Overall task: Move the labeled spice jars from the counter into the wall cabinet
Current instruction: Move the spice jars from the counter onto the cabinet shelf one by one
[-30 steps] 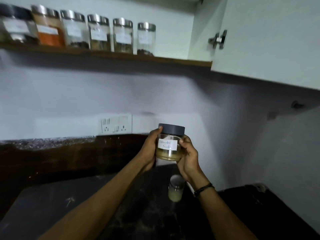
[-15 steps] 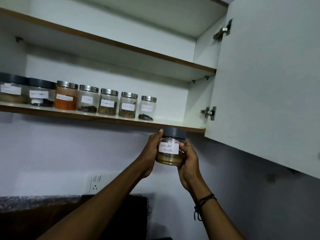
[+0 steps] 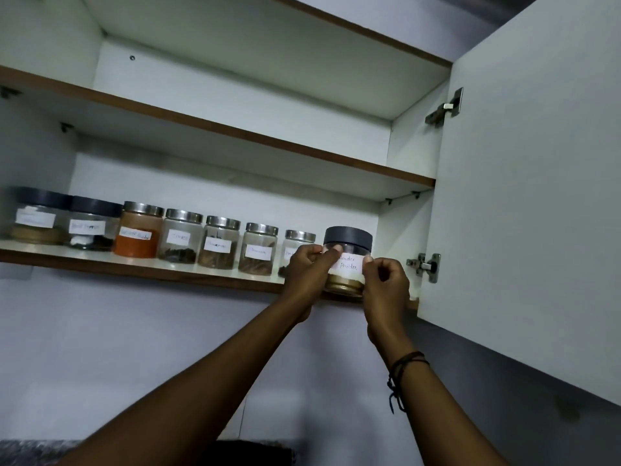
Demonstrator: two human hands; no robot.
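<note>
The jar (image 3: 347, 260), dark-lidded with a handwritten white label facing out, stands upright at the front edge of the lower shelf (image 3: 141, 264), near its right end. Its long axis is vertical and its base looks level with the shelf board, though whether it fully rests there or is just off it I cannot tell. It sits directly between the hands: the left hand (image 3: 307, 269) wraps its left side with the thumb across the label, and the right hand (image 3: 386, 280) pinches its right side, fingers curled. Both grasp the jar, about equally near.

Just left of it, partly hidden behind the left hand, is the last steel-lidded jar of the row (image 3: 188, 238) that runs along the shelf toward the left end. To the right, a gap separates the jar from the cabinet side wall and the door hinge (image 3: 425, 265). The coming move likely turns on depth: the jar lies ahead of the hands, so a straight push toward the back should bring it in line with the row.
</note>
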